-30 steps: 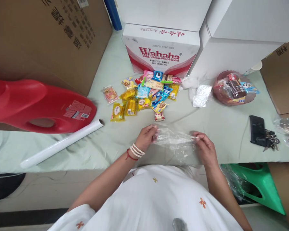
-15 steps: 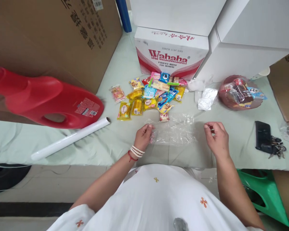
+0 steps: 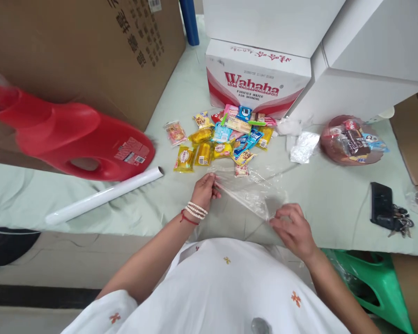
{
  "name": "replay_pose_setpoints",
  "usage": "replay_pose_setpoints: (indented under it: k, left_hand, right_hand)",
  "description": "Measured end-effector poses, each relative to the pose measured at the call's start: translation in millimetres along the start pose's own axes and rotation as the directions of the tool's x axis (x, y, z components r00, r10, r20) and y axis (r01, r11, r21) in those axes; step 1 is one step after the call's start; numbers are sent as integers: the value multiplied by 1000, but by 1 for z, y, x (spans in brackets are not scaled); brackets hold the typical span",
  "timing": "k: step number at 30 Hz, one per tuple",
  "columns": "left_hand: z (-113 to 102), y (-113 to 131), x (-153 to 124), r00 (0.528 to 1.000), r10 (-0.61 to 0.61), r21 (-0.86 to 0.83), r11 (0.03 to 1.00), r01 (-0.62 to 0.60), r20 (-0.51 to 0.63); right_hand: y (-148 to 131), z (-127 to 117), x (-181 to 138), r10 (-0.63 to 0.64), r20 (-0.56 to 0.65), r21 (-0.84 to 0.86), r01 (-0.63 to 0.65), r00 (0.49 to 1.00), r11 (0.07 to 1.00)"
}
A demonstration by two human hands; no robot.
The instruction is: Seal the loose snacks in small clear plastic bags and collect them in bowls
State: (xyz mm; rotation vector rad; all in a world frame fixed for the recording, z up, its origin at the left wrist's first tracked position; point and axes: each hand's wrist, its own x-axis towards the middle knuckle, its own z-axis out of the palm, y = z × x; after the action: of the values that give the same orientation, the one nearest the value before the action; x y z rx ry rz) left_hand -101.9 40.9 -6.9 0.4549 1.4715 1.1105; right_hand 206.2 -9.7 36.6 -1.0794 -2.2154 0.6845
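Left hand [image 3: 204, 190] grip, right hand [image 3: 292, 229] grip, clear plastic bag [image 3: 252, 192] stretched between

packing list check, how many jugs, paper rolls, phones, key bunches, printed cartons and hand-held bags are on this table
red plastic jug: 1
white paper roll: 1
black flat phone: 1
metal key bunch: 1
red-and-white Wahaha cardboard carton: 1
clear plastic bag, pinched by left hand and right hand: 1
total: 6

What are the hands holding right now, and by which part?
Both hold one clear bag, stretched between them. The left hand pinches its far left edge; the right hand pinches its near right corner.
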Motion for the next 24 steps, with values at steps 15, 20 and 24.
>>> replay_pose_setpoints:
  k: [15,20,24]
  left_hand:
    - [10,11,-51,476,508,472,147,-869,718]
    - [10,-4,-33,440,311,431,100,-897,843]
    - [-16,-6,-24,424,333,414,104,-904,842]
  right_hand:
    - [-10,29,-24,-173,122,-92,184,977,979]
    - [1,30,-29,-71,132,-216,99,989,971]
    - [21,28,-54,111,104,-315,-73,988,946]
